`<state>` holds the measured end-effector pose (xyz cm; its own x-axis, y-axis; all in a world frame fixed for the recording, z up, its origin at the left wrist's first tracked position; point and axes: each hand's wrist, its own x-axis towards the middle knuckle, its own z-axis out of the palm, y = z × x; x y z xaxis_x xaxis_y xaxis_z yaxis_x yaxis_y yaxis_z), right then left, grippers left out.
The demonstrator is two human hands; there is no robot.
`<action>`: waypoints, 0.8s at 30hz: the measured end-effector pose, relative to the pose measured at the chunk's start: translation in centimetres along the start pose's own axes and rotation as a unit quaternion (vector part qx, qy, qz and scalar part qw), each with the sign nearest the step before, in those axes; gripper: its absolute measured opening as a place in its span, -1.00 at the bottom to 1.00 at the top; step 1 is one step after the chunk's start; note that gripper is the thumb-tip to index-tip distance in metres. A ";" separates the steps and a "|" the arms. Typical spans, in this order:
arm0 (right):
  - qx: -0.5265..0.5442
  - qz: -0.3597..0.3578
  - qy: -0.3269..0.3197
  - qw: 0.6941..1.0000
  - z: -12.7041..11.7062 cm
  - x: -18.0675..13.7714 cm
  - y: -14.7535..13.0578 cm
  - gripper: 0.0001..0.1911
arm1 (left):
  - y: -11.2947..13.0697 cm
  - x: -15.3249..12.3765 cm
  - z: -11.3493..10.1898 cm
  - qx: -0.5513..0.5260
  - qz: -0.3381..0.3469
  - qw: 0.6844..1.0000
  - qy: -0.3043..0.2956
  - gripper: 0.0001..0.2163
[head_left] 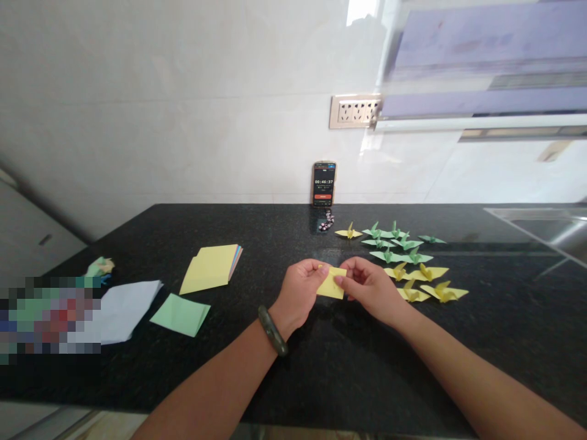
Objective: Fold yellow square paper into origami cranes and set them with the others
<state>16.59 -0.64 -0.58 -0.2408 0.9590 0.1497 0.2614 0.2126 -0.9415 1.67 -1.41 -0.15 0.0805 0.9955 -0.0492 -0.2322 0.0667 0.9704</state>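
Note:
Between my two hands is a small folded piece of yellow paper, held just above the dark countertop. My left hand pinches its left side, thumb on top. At its right edge, my right hand grips it between thumb and fingers; some of those fingertips are hidden behind the paper. Yellow paper cranes stand just right of my right hand, partly covered by it. Green paper cranes sit in rows behind them, and a single yellow crane stands farther back.
On the left lie a stack of yellow paper with coloured sheets under it, a green sheet, white paper and a crumpled bit of paper. A phone showing a timer leans on the wall. A sink is at right.

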 end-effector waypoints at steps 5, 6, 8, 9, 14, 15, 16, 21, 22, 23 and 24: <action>-0.053 -0.024 -0.006 0.998 -0.1 -0.1 0.2 -0.79 | -0.2 0.0 0.0 -0.011 -0.013 1.000 -0.008 -0.80; -0.054 -0.024 -0.009 0.998 -0.1 -0.2 0.2 -0.80 | -0.2 0.0 0.0 -0.014 -0.014 1.000 -0.008 -0.80; -0.048 -0.025 -0.015 0.998 -0.1 -0.2 0.1 -0.80 | -0.3 0.0 0.0 -0.022 -0.017 1.000 -0.007 -0.80; -0.045 -0.025 -0.020 0.998 -0.2 -0.3 0.0 -0.80 | -0.3 0.0 0.0 -0.027 -0.019 0.999 -0.005 -0.80; -0.038 -0.025 -0.050 0.998 -0.8 -0.2 -0.3 -0.77 | -0.3 0.1 -0.1 -0.049 -0.023 0.998 -0.005 -0.80; -0.033 -0.023 -0.055 0.998 -0.8 -0.2 -0.3 -0.77 | -0.3 0.1 -0.1 -0.050 -0.021 0.999 -0.005 -0.80; -0.026 -0.020 -0.061 0.998 -0.8 -0.2 -0.3 -0.76 | -0.3 0.1 -0.1 -0.047 -0.016 0.999 -0.002 -0.81; -0.001 -0.015 -0.042 0.999 -0.3 -0.2 -0.1 -0.72 | -0.2 0.0 0.0 -0.020 0.002 1.000 0.004 -0.83; -0.006 -0.011 -0.035 0.999 -0.1 -0.2 0.0 -0.72 | -0.2 -0.1 0.0 -0.018 0.001 1.000 0.002 -0.83; -0.009 -0.008 -0.035 0.999 0.0 -0.2 0.0 -0.72 | -0.2 -0.1 0.1 -0.019 0.000 1.000 0.002 -0.82; -0.010 -0.006 -0.039 0.999 0.0 -0.2 0.0 -0.73 | -0.3 -0.1 0.1 -0.025 -0.001 1.000 0.003 -0.82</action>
<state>16.64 -0.81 -0.64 -0.3154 0.9391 0.1362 0.2767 0.2283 -0.9335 1.82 -1.49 -0.40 0.0761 0.9957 -0.0530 -0.2795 0.0724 0.9574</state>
